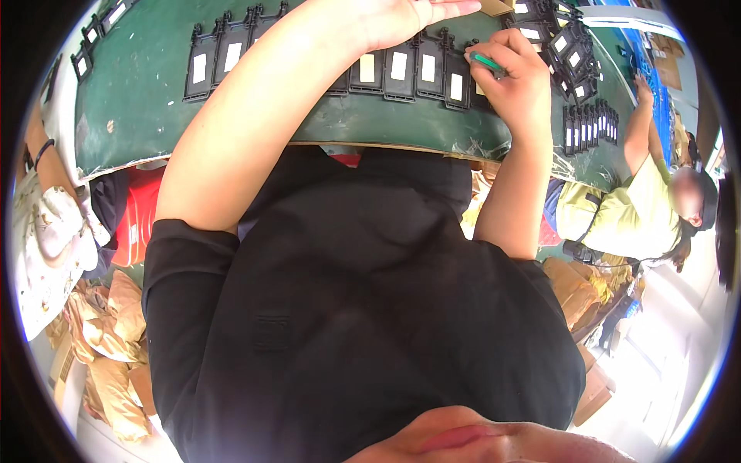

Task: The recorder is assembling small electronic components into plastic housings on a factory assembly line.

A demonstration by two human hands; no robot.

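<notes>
My right hand is closed around a slim green pen-like tool, whose exact kind I cannot make out. It is over the right end of a row of flat black plastic frames, each with a pale rectangle in its middle. My left hand reaches across the row at the top edge of the view, fingers stretched to the right. Its fingertips come close to a tan card-like piece, cut off by the view's edge. My left forearm covers part of the row.
The frames lie on a green table with a worn front edge. At the right are a jumbled pile of black frames and a tight row of them. A person in yellow is at the right; another person's arm is at the left.
</notes>
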